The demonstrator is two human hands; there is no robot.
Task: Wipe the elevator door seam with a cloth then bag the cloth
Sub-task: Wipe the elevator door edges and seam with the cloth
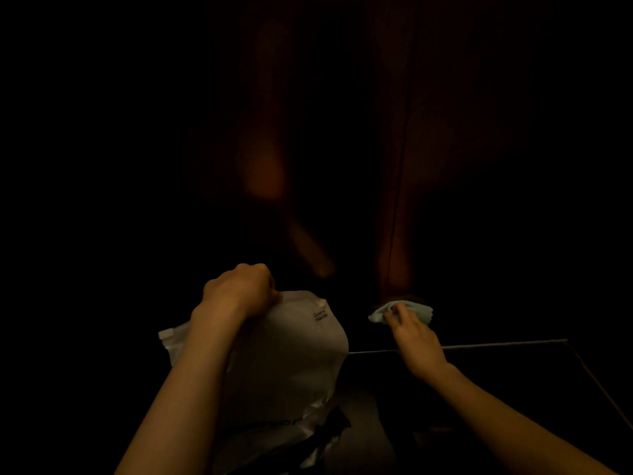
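The scene is very dark. A thin vertical door seam (399, 186) runs down the brownish elevator door. At its foot lies a pale crumpled cloth (416, 310), and my right hand (412, 337) grips it against the bottom of the door. My left hand (239, 289) is fisted round the top edge of a white plastic bag (291, 351) with small dark print, holding it up in front of me. The bag hangs down between my forearms.
A thin metal sill line (496, 345) runs across the floor to the right of the bag and bends toward me at the far right. Faint orange reflections (267, 173) glow on the door. Everything else is black.
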